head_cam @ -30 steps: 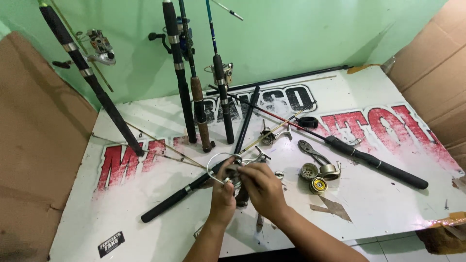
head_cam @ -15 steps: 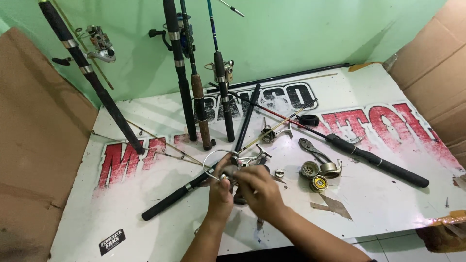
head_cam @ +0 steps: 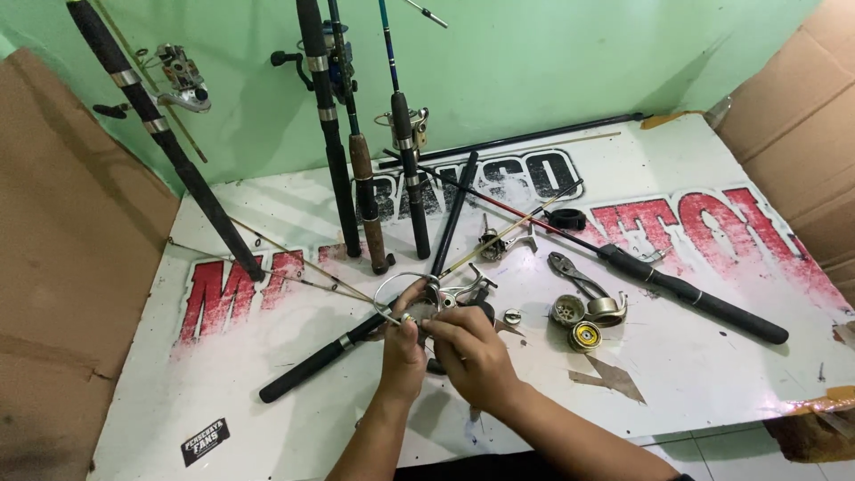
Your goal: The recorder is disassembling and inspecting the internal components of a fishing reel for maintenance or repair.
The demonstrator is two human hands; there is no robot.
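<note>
Lower centre of frame: left hand [head_cam: 403,349] and right hand [head_cam: 470,356] are both gripping the spinning reel [head_cam: 434,307], fingers clenched; steadying the body firmly seems advisable.

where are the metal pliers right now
In the head view the grey metal pliers lie on the white board, right of both hands, beside the round silver spool and just left of the black rod handle.

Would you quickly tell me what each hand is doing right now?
Left hand: closed around the spinning reel.
Right hand: fingers pinched on the same reel.
</note>
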